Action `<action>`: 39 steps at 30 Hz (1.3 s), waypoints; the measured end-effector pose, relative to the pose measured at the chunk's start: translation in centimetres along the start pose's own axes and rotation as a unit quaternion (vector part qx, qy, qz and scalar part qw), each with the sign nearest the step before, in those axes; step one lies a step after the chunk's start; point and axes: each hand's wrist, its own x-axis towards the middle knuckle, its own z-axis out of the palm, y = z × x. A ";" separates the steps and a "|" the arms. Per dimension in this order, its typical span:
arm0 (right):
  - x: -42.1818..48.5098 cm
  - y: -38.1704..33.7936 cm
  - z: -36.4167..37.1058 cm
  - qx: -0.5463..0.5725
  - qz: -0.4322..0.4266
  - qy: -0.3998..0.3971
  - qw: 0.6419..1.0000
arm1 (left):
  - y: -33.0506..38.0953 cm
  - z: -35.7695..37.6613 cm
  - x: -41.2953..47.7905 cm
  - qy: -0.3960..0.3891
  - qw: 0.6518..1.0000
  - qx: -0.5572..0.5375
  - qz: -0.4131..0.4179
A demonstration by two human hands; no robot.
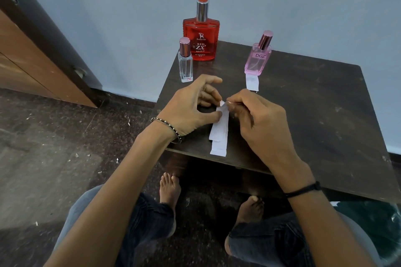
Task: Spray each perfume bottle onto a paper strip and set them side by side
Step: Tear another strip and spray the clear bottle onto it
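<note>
Three capped perfume bottles stand at the back of a small dark table (314, 119): a large red bottle (201, 39), a small clear bottle (185, 65) to its left, and a pink bottle (258, 58) to the right. One white paper strip (252, 82) lies under the pink bottle's front. Near the front edge, overlapping white paper strips (219, 136) hang slightly over the table. My left hand (193, 106) and my right hand (260, 123) both pinch the top end of these strips between thumb and fingers.
The table stands against a pale blue wall. A wooden door and dark frame (54, 50) are at the left. The dark stone floor (54, 136) carries scattered paper scraps. My knees and bare feet are under the table's front edge.
</note>
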 end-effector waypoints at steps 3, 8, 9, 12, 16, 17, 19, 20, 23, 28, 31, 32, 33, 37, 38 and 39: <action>0.1 0.3 -0.3 0.032 0.038 0.016 0.999 | 0.0 0.0 0.0 0.001 1.000 0.007 0.003; 0.0 -0.1 -0.2 0.035 0.037 0.015 0.999 | 0.0 0.0 0.1 -0.002 1.000 0.020 0.009; 0.0 -0.2 -0.2 0.034 0.039 0.017 0.998 | 0.0 0.0 0.1 -0.002 1.000 0.021 0.009; 0.2 -0.2 -0.6 0.070 0.092 0.059 0.992 | 0.0 0.0 0.1 -0.003 1.000 0.013 0.007; 0.4 -0.1 -1.2 0.115 0.175 0.068 0.975 | -0.2 0.0 0.2 0.002 1.000 0.017 0.004; 0.3 -0.2 -1.2 0.120 0.185 0.059 0.974 | -0.2 0.0 0.2 0.007 1.000 0.015 0.004; 0.1 -0.3 -0.9 0.138 0.191 0.054 0.970 | 0.1 0.2 -0.1 0.036 0.999 0.022 0.022; 0.2 -0.4 -0.8 0.152 0.190 0.059 0.968 | 0.2 0.4 -0.1 0.060 0.997 0.028 0.034; 0.4 -0.7 -0.6 0.163 0.173 0.080 0.968 | 0.9 0.9 0.0 0.148 0.989 -0.008 0.018; 0.4 -1.2 -0.1 0.139 0.113 0.070 0.981 | 1.3 1.3 0.1 0.158 0.982 -0.092 -0.046; 0.3 -1.2 0.1 0.133 0.104 0.063 0.984 | 1.1 1.1 0.2 0.159 0.977 -0.135 -0.044; 0.3 -1.3 0.2 0.132 0.103 0.059 0.984 | 0.9 1.1 0.2 0.161 0.975 -0.146 -0.049; 0.4 -1.3 0.3 0.129 0.101 0.053 0.985 | 0.7 1.0 0.2 0.164 0.973 -0.156 -0.056; 0.9 -1.9 0.4 0.099 0.105 0.058 0.988 | 0.3 0.7 0.2 0.176 0.969 -0.160 -0.071; 1.3 -2.1 0.4 0.094 0.115 0.067 0.987 | 0.3 0.7 0.2 0.178 0.968 -0.159 -0.073; 1.9 -2.4 0.3 0.091 0.124 0.075 0.985 | 0.3 0.6 0.1 0.176 0.969 -0.158 -0.074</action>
